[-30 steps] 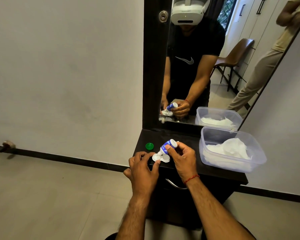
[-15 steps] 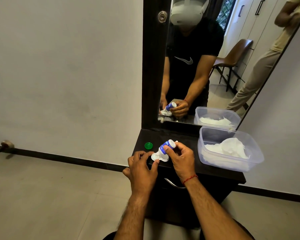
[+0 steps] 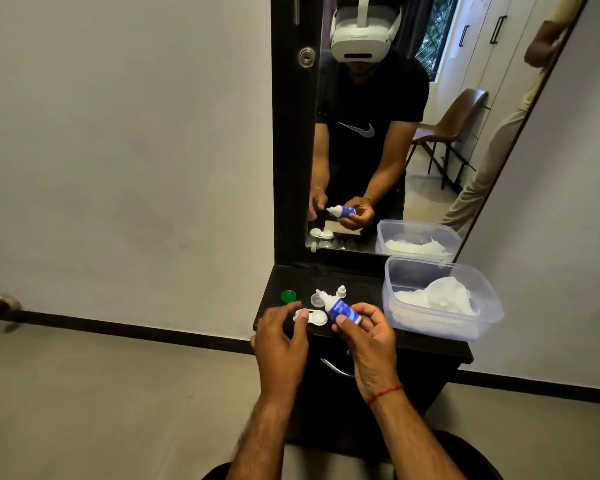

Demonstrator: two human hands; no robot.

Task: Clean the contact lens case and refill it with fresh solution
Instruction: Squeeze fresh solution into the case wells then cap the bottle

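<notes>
A white contact lens case [image 3: 314,317] lies open on the dark cabinet top [image 3: 357,289]. My left hand [image 3: 281,337] touches the case's left well with thumb and fingers. My right hand [image 3: 368,334] grips a small blue-labelled solution bottle [image 3: 340,308], tilted with its white nozzle pointing up-left, just above and behind the case. A clear case lid [image 3: 316,299] and the bottle's small white cap [image 3: 341,291] sit behind the case. A green lid [image 3: 288,296] lies to the left.
A clear plastic tub [image 3: 440,327] with white tissue stands at the right of the cabinet top. A mirror [image 3: 378,133] rises behind, reflecting me and another person. A drawer handle [image 3: 333,367] is below the top's front edge. Grey wall at left.
My right hand has lifted the bottle off the case and drawn it right, nozzle no longer pointing down into a well. My left hand stays on the case. The camera has tilted slightly.
</notes>
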